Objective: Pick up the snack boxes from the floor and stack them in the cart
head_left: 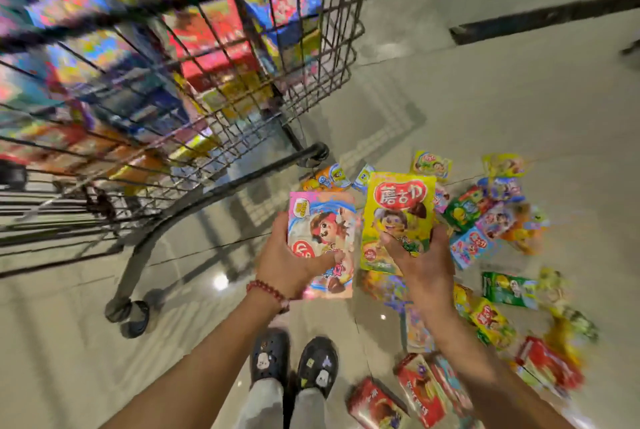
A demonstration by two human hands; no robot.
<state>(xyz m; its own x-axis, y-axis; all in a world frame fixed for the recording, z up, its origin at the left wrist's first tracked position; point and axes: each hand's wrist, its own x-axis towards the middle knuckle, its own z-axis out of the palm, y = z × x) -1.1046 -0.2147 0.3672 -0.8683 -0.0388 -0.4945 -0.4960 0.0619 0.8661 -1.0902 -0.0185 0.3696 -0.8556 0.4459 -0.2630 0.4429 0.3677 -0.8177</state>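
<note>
My left hand [291, 264] grips a pink snack box [323, 220] by its lower half, thumb across the front. My right hand [420, 264] holds a yellow snack box [398, 206] upright, fingers pinching its lower edge. Both boxes are lifted above the floor, side by side, just right of the wire cart [194, 57]. The cart is blurred and holds several stacked colourful boxes [214, 44]. Several more snack boxes [485, 220] lie scattered on the floor to the right, among them red boxes [420, 390] near my feet.
The cart's front wheel [133, 317] and rear wheel [317, 154] stand on glossy beige tile. My feet in dark clogs [294, 364] are at the bottom centre. A dark threshold strip [543, 18] and a grey wall base are at the top right.
</note>
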